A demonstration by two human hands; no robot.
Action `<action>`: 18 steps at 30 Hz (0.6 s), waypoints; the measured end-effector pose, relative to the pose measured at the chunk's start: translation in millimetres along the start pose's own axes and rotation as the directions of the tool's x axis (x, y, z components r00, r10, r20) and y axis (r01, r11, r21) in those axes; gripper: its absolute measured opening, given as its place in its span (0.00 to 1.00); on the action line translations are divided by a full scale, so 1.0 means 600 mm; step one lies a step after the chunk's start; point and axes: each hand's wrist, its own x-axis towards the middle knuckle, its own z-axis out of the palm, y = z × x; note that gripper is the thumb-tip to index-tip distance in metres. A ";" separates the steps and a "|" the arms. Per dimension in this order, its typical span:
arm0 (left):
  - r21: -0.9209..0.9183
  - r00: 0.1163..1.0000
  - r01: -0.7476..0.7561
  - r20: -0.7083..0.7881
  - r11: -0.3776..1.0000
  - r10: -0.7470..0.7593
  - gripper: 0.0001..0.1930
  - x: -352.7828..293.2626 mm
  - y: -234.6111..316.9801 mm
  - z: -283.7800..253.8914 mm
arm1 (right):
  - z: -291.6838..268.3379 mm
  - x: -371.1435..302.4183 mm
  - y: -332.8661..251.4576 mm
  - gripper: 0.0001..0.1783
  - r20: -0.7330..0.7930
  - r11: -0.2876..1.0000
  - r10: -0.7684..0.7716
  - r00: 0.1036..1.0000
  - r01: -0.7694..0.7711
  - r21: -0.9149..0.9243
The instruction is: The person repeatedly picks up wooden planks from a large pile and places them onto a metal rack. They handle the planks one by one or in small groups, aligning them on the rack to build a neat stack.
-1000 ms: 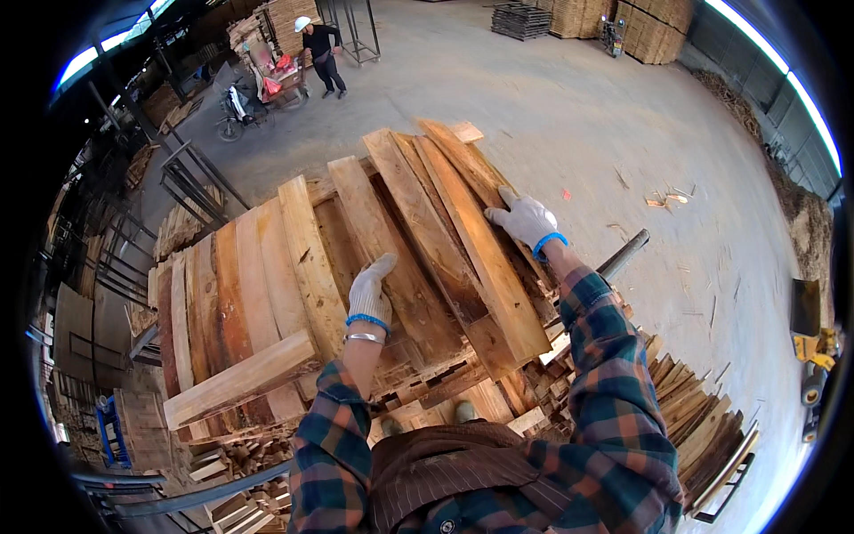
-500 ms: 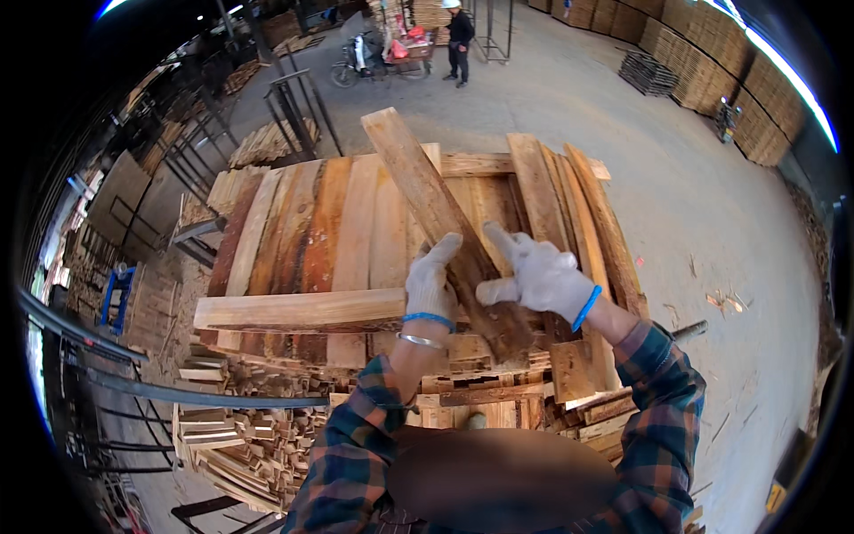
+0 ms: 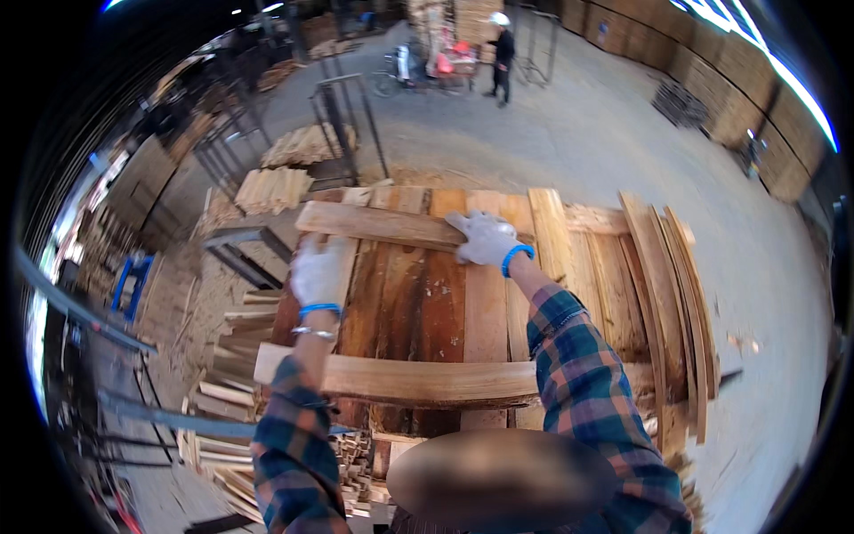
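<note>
A pale wooden plank [image 3: 374, 224] lies crosswise over the far end of a stack of boards [image 3: 445, 294]. My right hand [image 3: 485, 238], in a white glove with a blue cuff, presses flat on the plank's right end. My left hand [image 3: 318, 274], gloved the same, rests at the plank's left end on the stack's left edge. A second crosswise plank [image 3: 427, 381] lies over the near end of the stack. Both my sleeves are plaid.
Loose boards [image 3: 672, 294] lean along the stack's right side. Piles of short wood pieces [image 3: 276, 187] and metal racks [image 3: 347, 116] stand to the far left. A person in a white helmet [image 3: 503, 49] stands by a cart at the far end of the concrete floor.
The plank that I held slanting over the stack has been turned and laid crosswise at the far end. Both hands have spread apart to its two ends.
</note>
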 end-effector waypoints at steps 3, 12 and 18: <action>-0.142 0.996 0.089 -0.001 0.986 -0.090 0.34 0.131 -0.140 -0.005 | -0.002 -0.020 -0.054 0.34 -0.090 0.994 0.074 0.993 -0.066 0.082; 0.229 0.982 0.003 0.182 0.973 -0.046 0.35 0.198 -0.115 0.118 | 0.002 0.043 -0.059 0.39 -0.010 0.997 0.042 0.999 -0.041 0.061; 0.016 0.999 0.003 0.053 1.000 -0.004 0.35 0.217 -0.168 0.148 | -0.043 0.033 -0.064 0.42 0.040 0.998 0.009 0.999 -0.011 0.062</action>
